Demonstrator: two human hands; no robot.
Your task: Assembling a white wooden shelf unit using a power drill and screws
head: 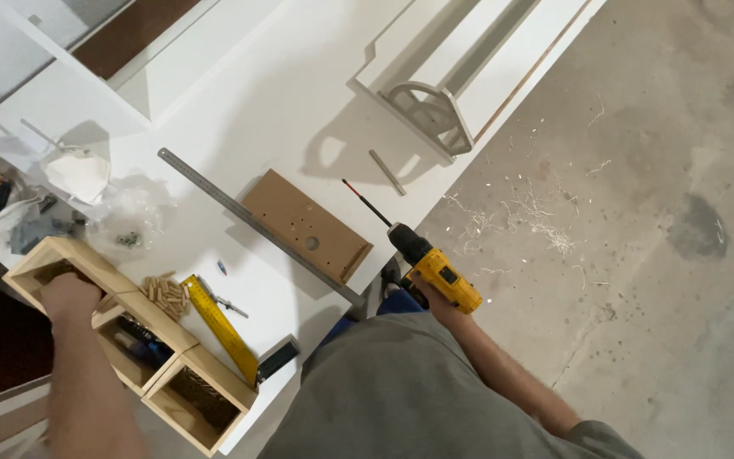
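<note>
Drill (435, 268) in yellow and black, fitted with a long red-shanked bit, sits at the counter (299, 110) edge; our right hand (429, 295) has its fingers clamped on its grip. Our left hand (70, 297) dips into the end compartment of a wooden box (167, 361), fingers hidden. Its middle compartment holds tools we cannot tell apart; dowels (166, 293) lie beside it.

- my right hand (431, 297) grips the yellow drill (435, 265), bit over the counter (299, 110) edge
- my left hand (70, 297) sits inside the wooden organizer box (133, 340)
- dowel pile (167, 293) beside it
</note>
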